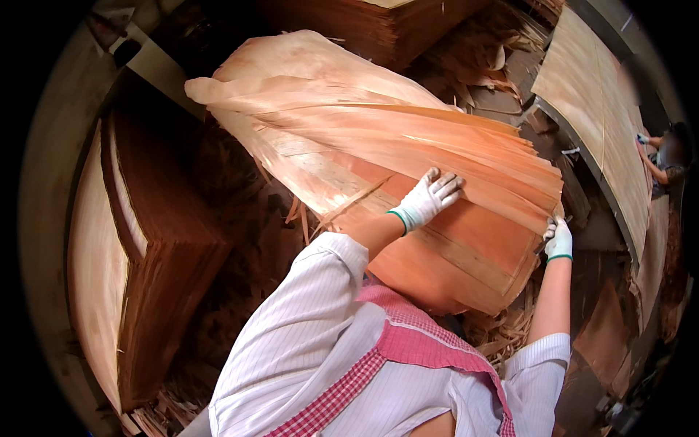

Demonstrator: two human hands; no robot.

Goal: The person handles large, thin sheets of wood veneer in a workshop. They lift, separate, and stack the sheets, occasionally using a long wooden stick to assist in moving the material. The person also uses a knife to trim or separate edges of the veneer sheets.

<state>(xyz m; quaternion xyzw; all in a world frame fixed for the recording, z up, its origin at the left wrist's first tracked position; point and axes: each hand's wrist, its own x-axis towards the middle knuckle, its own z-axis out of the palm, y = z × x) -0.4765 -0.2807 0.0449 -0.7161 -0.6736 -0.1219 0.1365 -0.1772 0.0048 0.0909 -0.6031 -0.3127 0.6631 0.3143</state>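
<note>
Both gloved hands are on a bundle of thin reddish veneer sheets (pixel 408 167) lifted across the middle: the left hand (pixel 431 198) lies open and flat on top, the right hand (pixel 559 240) grips the near right edge. The bundle is not yet set down; a tall veneer stack (pixel 145 247) waits at left, another person (pixel 666 160) far right

Bundle of thin, pale orange-pink veneer sheets (pixel 378 138), long and wavy, tilted from upper left down to lower right, top sheets curling and splayed at the far end, lower edges stacked in ragged layers
</note>
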